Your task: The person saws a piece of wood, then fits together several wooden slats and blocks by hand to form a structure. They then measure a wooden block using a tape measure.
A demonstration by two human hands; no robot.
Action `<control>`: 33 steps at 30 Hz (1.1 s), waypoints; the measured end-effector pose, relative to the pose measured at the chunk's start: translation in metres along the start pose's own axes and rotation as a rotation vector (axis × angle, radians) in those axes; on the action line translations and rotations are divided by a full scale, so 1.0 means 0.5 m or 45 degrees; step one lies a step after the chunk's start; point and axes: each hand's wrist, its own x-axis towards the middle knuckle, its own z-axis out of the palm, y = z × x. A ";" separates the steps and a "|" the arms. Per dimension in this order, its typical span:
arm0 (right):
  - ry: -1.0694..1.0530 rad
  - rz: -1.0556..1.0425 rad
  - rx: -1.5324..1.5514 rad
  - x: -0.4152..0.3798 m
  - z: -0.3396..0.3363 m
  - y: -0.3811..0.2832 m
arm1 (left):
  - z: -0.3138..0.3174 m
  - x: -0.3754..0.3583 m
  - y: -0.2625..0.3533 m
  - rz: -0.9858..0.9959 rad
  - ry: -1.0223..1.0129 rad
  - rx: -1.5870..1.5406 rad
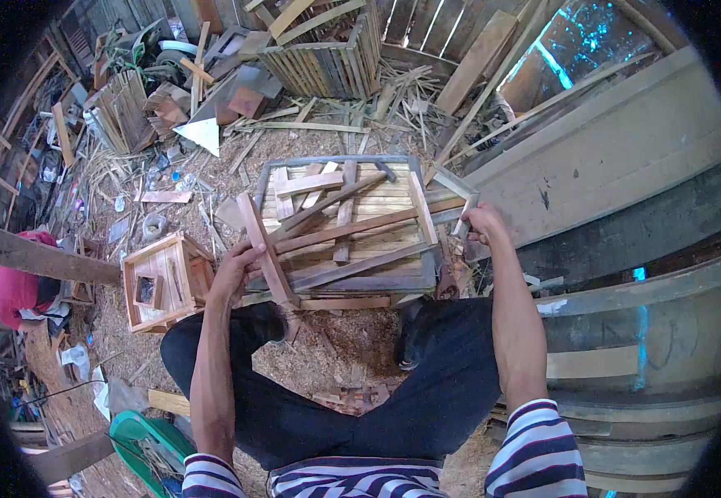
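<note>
My left hand (236, 270) is closed on a reddish wooden board (264, 253) that stands slanted at the left side of a low slatted table (377, 280). From near that board, a long wooden rail (348, 228) runs right to a short pale crosspiece (421, 207). My right hand (483, 224) is closed around an angled wooden piece (467, 195) just past the table's right edge. Several loose wood strips, among them a dark strip (331, 203) and a pale block (311, 183), lie across the slats.
A small wooden box frame (165, 282) stands left of my knee. A slatted crate (319, 66) and scrap wood lie at the back. Long planks (609, 158) lean on the right. A person in red (19, 282) crouches far left. A green plastic chair (141, 452) is lower left.
</note>
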 end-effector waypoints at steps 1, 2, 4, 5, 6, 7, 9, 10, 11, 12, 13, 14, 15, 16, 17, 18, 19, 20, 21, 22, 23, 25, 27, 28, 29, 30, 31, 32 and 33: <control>0.005 0.002 0.001 -0.008 -0.002 -0.006 | 0.003 0.001 0.000 0.001 0.004 0.003; -0.024 0.051 -0.065 -0.017 -0.006 -0.011 | 0.006 0.001 -0.001 0.002 0.008 0.006; -0.047 0.099 -0.127 -0.023 -0.017 -0.012 | 0.006 -0.001 0.000 0.002 -0.004 0.017; -0.075 0.098 -0.115 -0.029 -0.021 -0.010 | 0.005 0.000 0.001 0.002 -0.009 0.028; -0.105 0.096 -0.104 -0.029 -0.022 -0.005 | 0.007 0.002 0.002 0.004 -0.011 0.029; -0.106 0.096 -0.103 -0.014 -0.022 0.013 | 0.007 0.003 0.002 0.003 -0.016 0.035; -0.067 0.059 -0.069 0.003 -0.021 0.035 | 0.008 0.000 0.003 -0.002 -0.012 0.039; -0.070 0.059 -0.072 0.005 -0.022 0.039 | 0.012 -0.002 0.008 -0.010 -0.013 0.039; -0.077 0.047 -0.068 0.007 -0.026 0.043 | 0.013 -0.005 0.009 -0.018 -0.014 0.038; -0.082 0.035 -0.062 -0.005 -0.029 0.035 | 0.011 -0.003 0.005 -0.019 -0.012 0.036; -0.082 0.034 -0.063 -0.015 -0.033 0.025 | 0.010 0.001 0.001 0.004 -0.030 0.003; -0.081 0.034 -0.077 -0.025 -0.040 0.014 | 0.009 0.004 -0.002 0.027 -0.049 -0.031; -0.080 0.033 -0.092 -0.033 -0.045 0.006 | 0.014 -0.001 0.004 0.028 -0.047 -0.034; -0.084 0.030 -0.094 -0.038 -0.046 0.000 | 0.019 -0.007 0.011 0.020 -0.041 -0.041; -0.075 0.024 -0.094 -0.045 -0.044 -0.003 | 0.021 -0.012 0.017 0.010 -0.033 -0.046; -0.066 0.020 -0.093 -0.045 -0.041 0.000 | 0.017 -0.011 0.018 0.009 -0.027 -0.045; -0.070 0.020 -0.093 -0.036 -0.037 0.008 | 0.014 -0.008 0.018 0.002 0.000 -0.031; -0.082 -0.005 -0.066 -0.026 -0.033 0.019 | 0.012 -0.003 0.015 -0.007 0.025 -0.017; -0.093 -0.029 -0.040 -0.034 -0.030 0.014 | 0.006 0.006 0.009 -0.010 0.026 -0.016; -0.094 -0.026 -0.041 -0.041 -0.031 0.009 | -0.003 0.016 0.004 -0.026 -0.011 0.019; -0.086 0.018 -0.094 -0.048 -0.034 0.003 | -0.011 0.024 -0.003 -0.040 -0.048 0.054; -0.078 0.064 -0.148 -0.061 -0.039 -0.005 | -0.006 0.020 0.001 -0.037 -0.050 0.085; -0.069 0.028 -0.171 -0.061 -0.043 -0.003 | -0.005 0.019 0.002 -0.033 -0.050 0.115; -0.070 0.031 -0.171 -0.059 -0.041 -0.001 | -0.006 0.021 -0.001 -0.023 -0.065 0.118; -0.065 0.035 -0.162 -0.056 -0.039 0.002 | -0.007 0.024 -0.003 -0.013 -0.082 0.121; -0.058 0.038 -0.154 -0.059 -0.038 0.001 | -0.006 0.025 -0.003 -0.016 -0.085 0.121; -0.057 0.041 -0.156 -0.062 -0.041 0.000 | -0.006 0.026 -0.003 -0.031 -0.081 0.101; -0.073 0.043 -0.179 -0.065 -0.044 -0.002 | -0.006 0.026 -0.003 -0.045 -0.076 0.080; -0.091 0.044 -0.201 -0.068 -0.043 -0.005 | -0.010 0.029 -0.006 -0.045 -0.074 0.080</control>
